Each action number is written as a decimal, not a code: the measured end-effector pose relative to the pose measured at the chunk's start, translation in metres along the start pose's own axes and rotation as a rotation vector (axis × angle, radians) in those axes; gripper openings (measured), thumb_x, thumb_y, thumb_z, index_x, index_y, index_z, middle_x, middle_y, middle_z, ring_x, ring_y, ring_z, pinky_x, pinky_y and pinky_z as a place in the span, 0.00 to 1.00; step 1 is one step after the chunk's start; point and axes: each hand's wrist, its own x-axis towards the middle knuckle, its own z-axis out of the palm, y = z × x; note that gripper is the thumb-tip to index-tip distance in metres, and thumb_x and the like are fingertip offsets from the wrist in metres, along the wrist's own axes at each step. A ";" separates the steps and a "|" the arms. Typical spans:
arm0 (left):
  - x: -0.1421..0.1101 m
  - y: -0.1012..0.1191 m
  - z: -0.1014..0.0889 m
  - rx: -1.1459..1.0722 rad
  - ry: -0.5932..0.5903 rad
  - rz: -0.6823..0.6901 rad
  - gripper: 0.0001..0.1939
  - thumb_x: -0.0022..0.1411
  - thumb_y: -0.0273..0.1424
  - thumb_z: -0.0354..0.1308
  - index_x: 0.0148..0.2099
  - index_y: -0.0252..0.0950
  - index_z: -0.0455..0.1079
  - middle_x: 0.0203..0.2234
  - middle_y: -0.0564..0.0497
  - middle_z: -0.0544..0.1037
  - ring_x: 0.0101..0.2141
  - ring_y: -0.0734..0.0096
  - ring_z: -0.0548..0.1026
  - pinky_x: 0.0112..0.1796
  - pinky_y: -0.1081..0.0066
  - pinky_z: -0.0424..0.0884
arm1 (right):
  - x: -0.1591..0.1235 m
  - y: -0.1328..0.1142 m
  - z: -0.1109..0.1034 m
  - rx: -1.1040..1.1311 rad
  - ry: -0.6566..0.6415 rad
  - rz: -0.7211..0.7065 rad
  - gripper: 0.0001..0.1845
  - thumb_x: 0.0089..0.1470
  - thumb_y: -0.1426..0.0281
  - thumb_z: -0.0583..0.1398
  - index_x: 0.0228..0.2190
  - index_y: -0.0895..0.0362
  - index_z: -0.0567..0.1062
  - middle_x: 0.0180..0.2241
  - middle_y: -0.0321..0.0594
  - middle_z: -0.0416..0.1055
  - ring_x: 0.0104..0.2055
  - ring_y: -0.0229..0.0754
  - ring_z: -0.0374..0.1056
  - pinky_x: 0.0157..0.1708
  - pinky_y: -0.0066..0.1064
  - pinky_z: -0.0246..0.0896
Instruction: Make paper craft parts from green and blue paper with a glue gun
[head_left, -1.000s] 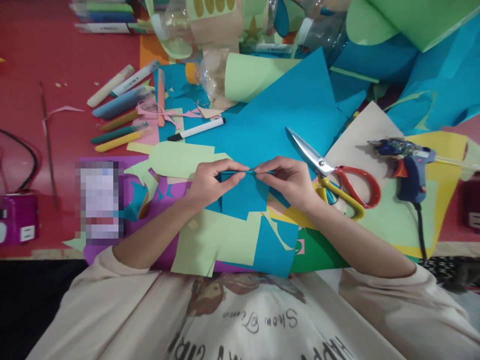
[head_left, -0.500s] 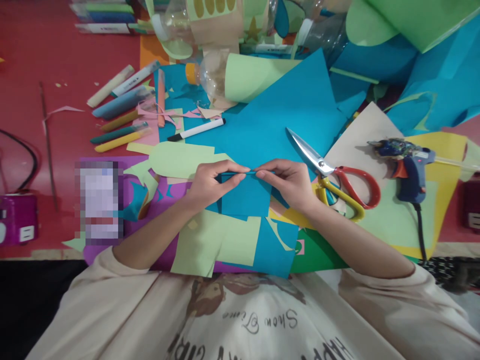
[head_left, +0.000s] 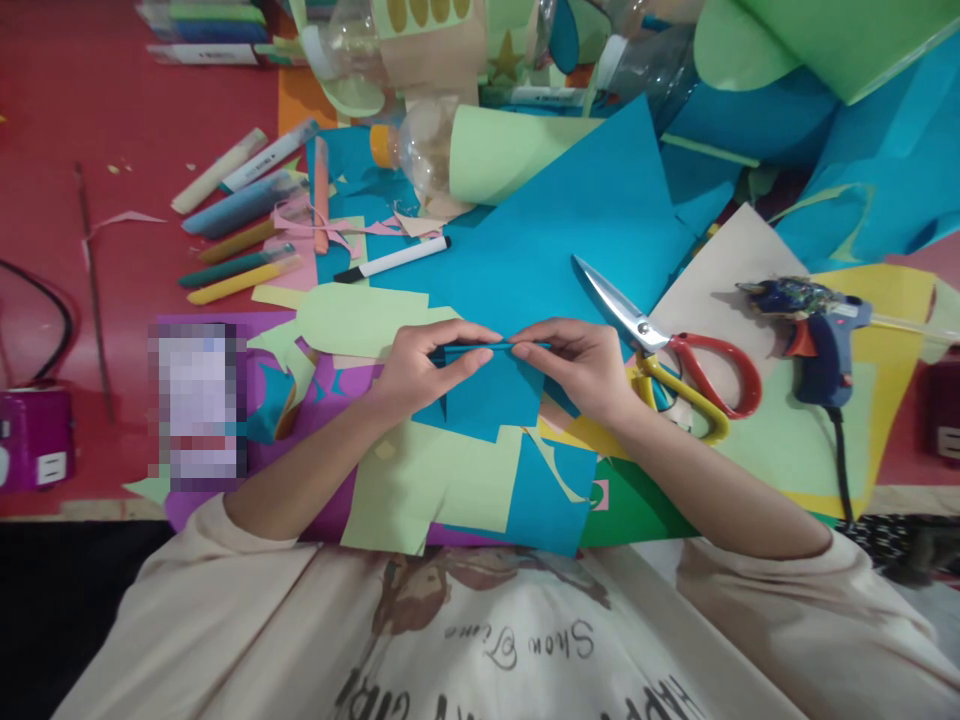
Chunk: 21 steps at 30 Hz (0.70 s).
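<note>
A small piece of blue paper hangs between my hands, its top edge folded or rolled into a narrow strip. My left hand pinches that edge from the left, thumb and forefinger closed on it. From the right, my right hand pinches the same edge, its fingertips a short gap away from the left ones. Scissors with red and yellow handles lie partly open just right of my right hand. Beyond my left hand is a pale green paper cutout.
A blue glue gun rests on yellow paper at the right. Several markers lie at the left, above a blurred phone. A plastic bottle wrapped in green paper lies at the back. Paper scraps cover the red table.
The lower part of the blue paper has shifted and tilted slightly. My hands hold almost the same place and grip.
</note>
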 end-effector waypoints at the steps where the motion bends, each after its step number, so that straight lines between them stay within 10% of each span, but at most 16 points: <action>1: 0.000 0.000 0.000 0.001 0.004 -0.004 0.08 0.60 0.34 0.60 0.39 0.38 0.79 0.36 0.51 0.83 0.37 0.71 0.80 0.37 0.78 0.74 | 0.000 0.000 0.000 0.000 0.004 -0.007 0.06 0.45 0.65 0.67 0.27 0.55 0.82 0.28 0.39 0.79 0.25 0.35 0.70 0.23 0.27 0.63; 21: 0.002 -0.006 0.002 -0.003 0.073 0.035 0.06 0.58 0.29 0.61 0.37 0.39 0.79 0.33 0.51 0.83 0.34 0.72 0.80 0.36 0.76 0.74 | 0.003 0.004 0.000 0.074 -0.018 -0.004 0.16 0.43 0.57 0.69 0.31 0.55 0.81 0.32 0.39 0.79 0.31 0.38 0.73 0.26 0.27 0.67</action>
